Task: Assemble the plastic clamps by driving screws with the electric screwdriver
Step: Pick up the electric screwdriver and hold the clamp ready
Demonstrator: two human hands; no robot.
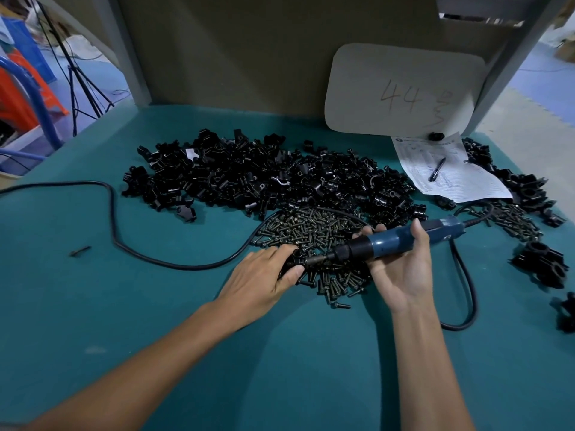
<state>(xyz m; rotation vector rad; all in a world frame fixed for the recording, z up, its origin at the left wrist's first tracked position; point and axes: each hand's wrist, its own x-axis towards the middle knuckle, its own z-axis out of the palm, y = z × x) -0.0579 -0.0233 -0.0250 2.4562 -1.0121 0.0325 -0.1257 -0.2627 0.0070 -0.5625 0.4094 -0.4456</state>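
Observation:
My left hand [264,272] grips a small black plastic clamp [295,257] over the near edge of a heap of dark screws [314,231]. My right hand [401,265] holds the blue electric screwdriver [401,241] almost level, its bit pointing left and meeting the clamp. A big pile of black clamp parts [264,175] lies behind the screws.
The screwdriver's black cable [124,247] loops across the green table [186,353] on the left and curls at the right. A paper sheet with a pen [437,169] lies at the back right. Several black clamps [541,265] sit at the right edge. A loose screw [80,251] lies far left.

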